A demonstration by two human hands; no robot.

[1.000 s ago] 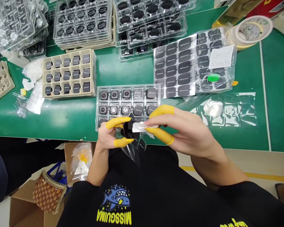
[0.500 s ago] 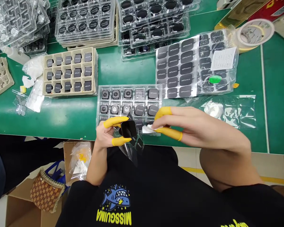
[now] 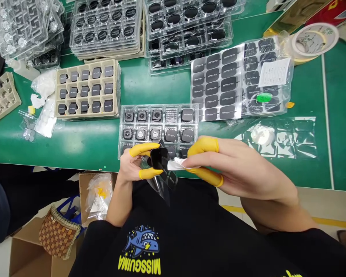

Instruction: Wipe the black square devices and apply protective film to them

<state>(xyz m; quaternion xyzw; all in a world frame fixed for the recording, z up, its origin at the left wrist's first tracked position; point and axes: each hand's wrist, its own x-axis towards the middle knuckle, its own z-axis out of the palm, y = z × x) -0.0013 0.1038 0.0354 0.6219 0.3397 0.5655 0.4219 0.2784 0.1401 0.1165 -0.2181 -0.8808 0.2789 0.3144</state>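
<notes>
Between yellow-cotted thumb and fingers, my left hand [image 3: 132, 163] grips a black square smartwatch case [image 3: 157, 157] with its glossy face toward me. A strip of black printed films [image 3: 172, 179] on clear backing hangs below it, and whether the same hand holds that strip is hard to see. My right hand [image 3: 227, 163], also in yellow finger cots, pinches a folded white wipe [image 3: 176, 164] whose tip reaches the right edge of the watch face. Just behind both hands lies a clear plastic tray [image 3: 158, 104] of watch cases, some showing their sensor backs and others covered by printed dark films.
A beige tray [image 3: 88, 115] of small dark parts stands to the left. Sheets of black stickers [image 3: 213, 86] and a tape roll [image 3: 315, 40] lie to the right. Stacked clear trays [image 3: 106, 23] line the back. Cardboard boxes [image 3: 29, 246] sit below the table edge.
My right hand has moved left with the white wipe, bringing it from beside the watch to its face. The watch has shifted slightly within the view.
</notes>
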